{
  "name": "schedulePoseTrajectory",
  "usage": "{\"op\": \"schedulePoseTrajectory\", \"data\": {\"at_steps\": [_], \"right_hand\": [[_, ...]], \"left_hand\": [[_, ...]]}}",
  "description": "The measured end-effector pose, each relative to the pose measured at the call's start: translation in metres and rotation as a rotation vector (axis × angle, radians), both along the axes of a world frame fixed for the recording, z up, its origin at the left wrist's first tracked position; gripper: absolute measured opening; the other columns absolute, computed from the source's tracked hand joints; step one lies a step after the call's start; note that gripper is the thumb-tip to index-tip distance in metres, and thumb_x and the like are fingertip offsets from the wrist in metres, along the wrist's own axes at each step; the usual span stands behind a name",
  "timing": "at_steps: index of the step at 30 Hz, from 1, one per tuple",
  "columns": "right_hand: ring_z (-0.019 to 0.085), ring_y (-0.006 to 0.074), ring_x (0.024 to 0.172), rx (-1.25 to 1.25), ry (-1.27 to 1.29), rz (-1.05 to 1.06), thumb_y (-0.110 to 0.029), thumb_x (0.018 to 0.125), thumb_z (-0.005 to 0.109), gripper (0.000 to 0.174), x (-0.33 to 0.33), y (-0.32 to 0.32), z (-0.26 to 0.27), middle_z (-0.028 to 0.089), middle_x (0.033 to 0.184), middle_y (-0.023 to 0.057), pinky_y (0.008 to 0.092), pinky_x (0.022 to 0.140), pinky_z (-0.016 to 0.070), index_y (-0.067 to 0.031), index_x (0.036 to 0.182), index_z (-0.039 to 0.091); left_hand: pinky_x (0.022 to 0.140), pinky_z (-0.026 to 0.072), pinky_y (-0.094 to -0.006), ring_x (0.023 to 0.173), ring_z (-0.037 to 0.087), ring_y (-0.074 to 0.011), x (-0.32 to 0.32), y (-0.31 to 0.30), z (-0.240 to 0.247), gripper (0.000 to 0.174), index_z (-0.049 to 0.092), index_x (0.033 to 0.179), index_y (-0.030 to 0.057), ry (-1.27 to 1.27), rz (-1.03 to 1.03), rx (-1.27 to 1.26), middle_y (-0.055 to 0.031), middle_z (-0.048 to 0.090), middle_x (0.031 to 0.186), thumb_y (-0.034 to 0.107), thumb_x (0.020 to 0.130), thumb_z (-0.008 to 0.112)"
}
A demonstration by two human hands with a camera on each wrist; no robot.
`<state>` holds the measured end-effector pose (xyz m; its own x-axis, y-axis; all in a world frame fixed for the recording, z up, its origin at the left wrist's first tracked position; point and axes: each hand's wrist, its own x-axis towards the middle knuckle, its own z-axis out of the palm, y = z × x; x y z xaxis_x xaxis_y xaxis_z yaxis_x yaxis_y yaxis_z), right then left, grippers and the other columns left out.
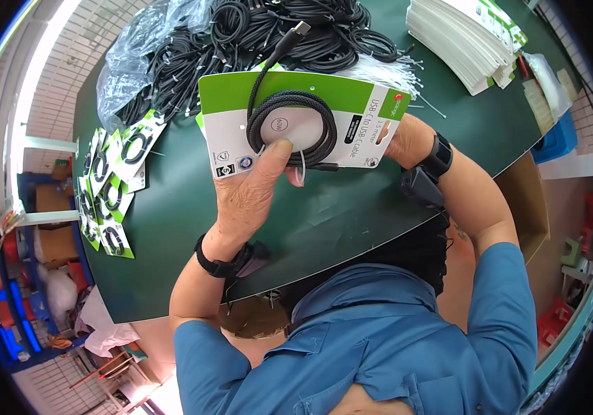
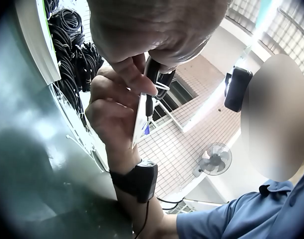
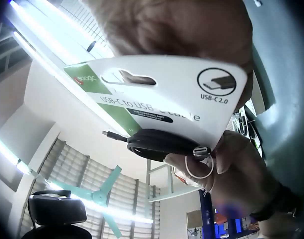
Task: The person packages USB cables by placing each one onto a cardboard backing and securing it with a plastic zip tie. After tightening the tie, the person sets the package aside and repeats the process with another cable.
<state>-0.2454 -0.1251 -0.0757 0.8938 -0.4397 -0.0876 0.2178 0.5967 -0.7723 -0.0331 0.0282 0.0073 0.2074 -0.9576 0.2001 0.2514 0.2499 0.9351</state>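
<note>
A green and white card with a coiled black cable on its face is held up above the table. My left hand grips its lower left part, thumb on the coil beside a small white tie. Behind the card's right end, my right hand holds it, fingers mostly hidden in the head view. In the right wrist view the card has its hanger slot near the right hand, and the left hand pinches near the tie.
Black cables and a clear plastic bag lie at the back, beside white ties. Stacked cards are at the back right. Several carded cables lie at the left of the green table.
</note>
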Motion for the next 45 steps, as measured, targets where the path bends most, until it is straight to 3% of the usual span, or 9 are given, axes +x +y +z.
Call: {"op": "schedulePoseTrajectory", "data": {"at_steps": [5, 8, 12, 24, 27, 32, 35, 40, 45], "right_hand": [[0.07, 0.0168, 0.111, -0.103, -0.091, -0.07, -0.026, 0.103, 0.066, 0.046, 0.021, 0.005, 0.026, 0.07, 0.132, 0.012, 0.0322, 0.093, 0.0594, 0.0004, 0.14, 0.059], [0.069, 0.0106, 0.103, -0.483, -0.239, 0.11, -0.028, 0.102, 0.068, 0.043, 0.057, -0.024, 0.036, 0.072, 0.123, 0.0078, 0.0276, 0.089, 0.0576, 0.0002, 0.133, 0.064], [0.066, 0.0075, 0.094, -0.649, -0.027, 0.024, -0.027, 0.101, 0.07, 0.036, 0.058, -0.016, 0.049, 0.073, 0.113, 0.0043, 0.0236, 0.083, 0.0555, 0.0001, 0.125, 0.068], [0.055, 0.0017, 0.072, -0.488, 0.008, -0.041, -0.017, 0.1, 0.069, 0.018, 0.048, 0.004, 0.085, 0.062, 0.087, -0.0012, 0.0191, 0.064, 0.046, -0.0036, 0.091, 0.062], [0.056, 0.0032, 0.073, -0.514, -0.028, 0.028, -0.017, 0.101, 0.068, 0.017, 0.042, 0.006, 0.091, 0.062, 0.087, 0.0004, 0.0196, 0.066, 0.0467, -0.0036, 0.091, 0.061], [0.059, 0.0064, 0.079, -0.541, -0.127, 0.071, -0.015, 0.099, 0.067, 0.016, 0.042, 0.001, 0.09, 0.063, 0.089, 0.0027, 0.0218, 0.071, 0.0484, -0.0041, 0.091, 0.06], [0.061, 0.0085, 0.084, -0.535, -0.044, 0.005, -0.014, 0.099, 0.067, 0.012, 0.042, 0.0, 0.089, 0.065, 0.092, 0.004, 0.0234, 0.077, 0.0504, -0.0033, 0.097, 0.062], [0.066, 0.0108, 0.096, -0.191, -0.174, -0.05, -0.012, 0.097, 0.068, 0.022, 0.038, -0.009, 0.103, 0.07, 0.103, 0.0072, 0.0262, 0.085, 0.053, -0.0002, 0.116, 0.066], [0.068, 0.0095, 0.096, -0.766, 0.049, -0.177, -0.011, 0.095, 0.072, 0.031, 0.04, -0.005, 0.1, 0.073, 0.104, 0.0065, 0.0262, 0.083, 0.0551, 0.0014, 0.123, 0.068]], "left_hand": [[0.057, 0.0578, -0.03, 0.079, 0.067, -0.0186, -0.003, 0.002, 0.002, 0.048, 0.048, 0.138, -0.0026, -0.032, 0.018, 0.035, -0.016, 0.067, 0.116, -0.001, 0.094, 0.069], [0.056, 0.0581, -0.0295, 0.08, 0.067, -0.0184, -0.003, 0.006, 0.005, 0.049, 0.05, 0.136, -0.0031, -0.117, 0.025, 0.075, -0.0156, 0.067, 0.115, -0.004, 0.092, 0.069], [0.055, 0.0584, -0.0285, 0.079, 0.068, -0.0174, -0.002, 0.004, 0.004, 0.044, 0.055, 0.13, -0.0042, -0.083, 0.039, 0.046, -0.0139, 0.068, 0.11, -0.006, 0.089, 0.07], [0.065, 0.0568, -0.0275, 0.078, 0.068, -0.0155, 0.018, 0.001, 0.004, 0.029, 0.067, 0.114, -0.0021, -0.113, -0.05, 0.224, -0.0105, 0.071, 0.101, -0.006, 0.086, 0.073], [0.062, 0.053, -0.0291, 0.092, 0.065, -0.0162, 0.035, -0.005, -0.028, 0.03, 0.066, 0.112, 0.0001, -0.202, -0.219, -0.047, -0.0098, 0.068, 0.109, -0.007, 0.084, 0.071], [0.063, 0.0499, -0.0275, 0.088, 0.063, -0.0135, 0.024, -0.003, -0.023, 0.022, 0.068, 0.102, 0.0006, -0.284, -0.048, -0.064, -0.0087, 0.067, 0.106, -0.008, 0.082, 0.07], [0.065, 0.0502, -0.0279, 0.088, 0.064, -0.0127, 0.02, 0.002, -0.013, 0.026, 0.066, 0.108, 0.0013, -0.412, 0.089, 0.223, -0.0078, 0.068, 0.106, -0.009, 0.084, 0.067], [0.064, 0.0502, -0.0277, 0.089, 0.064, -0.012, 0.017, -0.003, -0.004, 0.032, 0.063, 0.116, 0.0019, 0.004, 0.084, 0.125, -0.0067, 0.069, 0.107, -0.009, 0.086, 0.066], [0.067, 0.0541, -0.0275, 0.091, 0.067, -0.0145, 0.019, -0.007, -0.001, 0.043, 0.061, 0.126, -0.0002, 0.163, 0.214, 0.12, -0.0074, 0.07, 0.109, -0.007, 0.085, 0.071]]}}
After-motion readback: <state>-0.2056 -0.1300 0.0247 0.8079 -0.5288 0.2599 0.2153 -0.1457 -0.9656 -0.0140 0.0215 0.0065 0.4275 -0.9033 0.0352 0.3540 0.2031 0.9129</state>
